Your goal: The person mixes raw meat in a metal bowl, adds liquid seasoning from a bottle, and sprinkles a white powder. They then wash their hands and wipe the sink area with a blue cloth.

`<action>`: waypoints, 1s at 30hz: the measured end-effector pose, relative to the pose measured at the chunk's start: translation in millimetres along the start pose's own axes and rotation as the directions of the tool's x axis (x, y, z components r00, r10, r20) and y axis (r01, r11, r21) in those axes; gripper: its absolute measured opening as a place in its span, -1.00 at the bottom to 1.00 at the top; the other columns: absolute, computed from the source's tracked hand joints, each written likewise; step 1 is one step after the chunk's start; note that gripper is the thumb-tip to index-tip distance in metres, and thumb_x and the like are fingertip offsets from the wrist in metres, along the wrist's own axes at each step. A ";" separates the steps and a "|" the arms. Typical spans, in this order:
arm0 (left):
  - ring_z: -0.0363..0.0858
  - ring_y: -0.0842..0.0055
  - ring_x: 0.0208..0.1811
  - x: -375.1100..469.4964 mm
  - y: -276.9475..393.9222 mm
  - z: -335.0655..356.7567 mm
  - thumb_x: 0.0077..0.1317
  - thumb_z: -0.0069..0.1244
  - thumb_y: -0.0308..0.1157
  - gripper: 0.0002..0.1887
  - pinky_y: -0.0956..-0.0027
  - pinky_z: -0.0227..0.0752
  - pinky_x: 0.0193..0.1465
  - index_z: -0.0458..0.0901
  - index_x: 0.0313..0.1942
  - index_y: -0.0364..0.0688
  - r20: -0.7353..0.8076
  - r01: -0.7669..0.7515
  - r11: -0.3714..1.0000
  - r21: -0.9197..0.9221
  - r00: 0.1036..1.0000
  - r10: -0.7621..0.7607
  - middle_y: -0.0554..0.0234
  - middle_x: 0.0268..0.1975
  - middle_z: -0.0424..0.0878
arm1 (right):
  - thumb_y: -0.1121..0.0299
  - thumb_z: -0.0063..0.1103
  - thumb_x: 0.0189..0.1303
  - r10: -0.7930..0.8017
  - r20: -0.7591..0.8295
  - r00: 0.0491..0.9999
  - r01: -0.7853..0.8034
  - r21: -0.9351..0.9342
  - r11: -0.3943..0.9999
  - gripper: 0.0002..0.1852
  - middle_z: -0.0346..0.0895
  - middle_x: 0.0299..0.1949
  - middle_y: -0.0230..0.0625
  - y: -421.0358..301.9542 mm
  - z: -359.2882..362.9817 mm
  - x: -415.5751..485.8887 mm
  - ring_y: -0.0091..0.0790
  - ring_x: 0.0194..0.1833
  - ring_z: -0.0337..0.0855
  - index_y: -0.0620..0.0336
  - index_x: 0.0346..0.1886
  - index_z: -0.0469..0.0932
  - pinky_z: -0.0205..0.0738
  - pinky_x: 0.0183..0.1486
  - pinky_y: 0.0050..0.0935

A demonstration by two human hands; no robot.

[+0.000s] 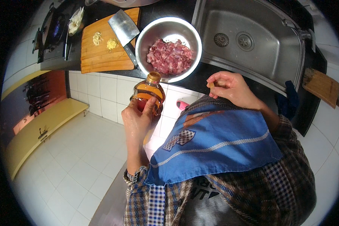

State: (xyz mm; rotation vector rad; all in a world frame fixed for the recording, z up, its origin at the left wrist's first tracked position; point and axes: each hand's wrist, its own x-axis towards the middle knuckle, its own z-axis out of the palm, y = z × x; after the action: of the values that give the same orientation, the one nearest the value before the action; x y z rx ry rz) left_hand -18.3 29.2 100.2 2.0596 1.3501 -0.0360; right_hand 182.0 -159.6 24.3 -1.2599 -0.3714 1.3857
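My left hand (pixel 138 113) grips a clear bottle of amber liquid (pixel 149 89) with a gold-coloured neck, just in front of the counter. The bottle's mouth points towards a steel bowl (pixel 196 46), close to its near rim. Raw chopped meat (pixel 169 56), pink and red, lies in the bowl. Between the thumb and fingers of my right hand (pixel 228 89) is a small yellowish cap (pixel 211 85). That hand is over the counter edge, to the right of the bowl. Both hands look wet.
Left of the bowl, a cleaver (pixel 124 26) lies on a wooden cutting board (pixel 93 58) with minced garlic (pixel 97 38) and minced ginger (pixel 112 44). A steel sink (pixel 260 62) is at the right. Farther left are sliced white vegetables (pixel 76 22) and a stove (pixel 52 34). A yellow cabinet door (pixel 53 124) stands open.
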 end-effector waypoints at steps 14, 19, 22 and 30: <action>0.61 0.45 -0.55 4.7 10.8 -2.1 0.16 0.18 -0.13 -0.56 0.40 0.47 -0.46 0.59 -0.27 -0.44 0.040 0.006 0.998 0.070 0.999 -0.009 0.00 -0.55 0.63 | 0.56 0.16 0.15 -0.016 0.016 1.000 0.015 0.011 1.000 -0.75 0.53 -0.39 -0.32 -1.1 -3.1 8.4 -0.58 -0.36 0.52 0.40 -0.10 0.42 0.43 -0.27 -0.60; 0.62 0.42 -0.55 6.7 8.2 -1.9 0.15 0.18 -0.11 -0.54 0.39 0.47 -0.46 0.60 -0.31 -0.45 0.046 0.006 0.995 0.098 0.999 -0.011 -0.02 -0.55 0.63 | 0.54 0.17 0.15 0.002 0.000 1.000 -0.002 -0.006 1.000 -0.74 0.54 -0.38 -0.33 -0.9 -3.4 9.6 -0.57 -0.34 0.54 0.40 -0.10 0.43 0.46 -0.26 -0.60; 0.63 0.40 -0.55 7.9 7.0 -2.5 0.14 0.19 -0.10 -0.53 0.38 0.48 -0.46 0.59 -0.32 -0.46 0.062 0.004 0.991 0.135 0.998 -0.013 -0.03 -0.55 0.63 | 0.54 0.17 0.15 -0.002 -0.002 1.000 0.002 0.010 1.000 -0.74 0.53 -0.38 -0.33 -0.6 -3.8 10.2 -0.58 -0.35 0.53 0.39 -0.10 0.43 0.45 -0.27 -0.61; 0.64 0.37 -0.52 7.0 11.0 -3.1 0.16 0.18 -0.10 -0.52 0.36 0.50 -0.42 0.59 -0.27 -0.47 0.065 0.012 0.998 0.060 0.998 -0.016 -0.04 -0.53 0.64 | 0.53 0.17 0.16 -0.003 0.016 1.000 0.002 0.028 1.000 -0.73 0.53 -0.38 -0.34 0.6 -3.7 12.3 -0.59 -0.34 0.52 0.39 -0.08 0.43 0.45 -0.25 -0.59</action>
State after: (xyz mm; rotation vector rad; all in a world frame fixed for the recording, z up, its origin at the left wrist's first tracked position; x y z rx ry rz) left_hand -6.9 33.8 105.7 2.0799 1.3386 -0.1505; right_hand 187.8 -150.8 16.9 -1.2256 -0.3629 1.3951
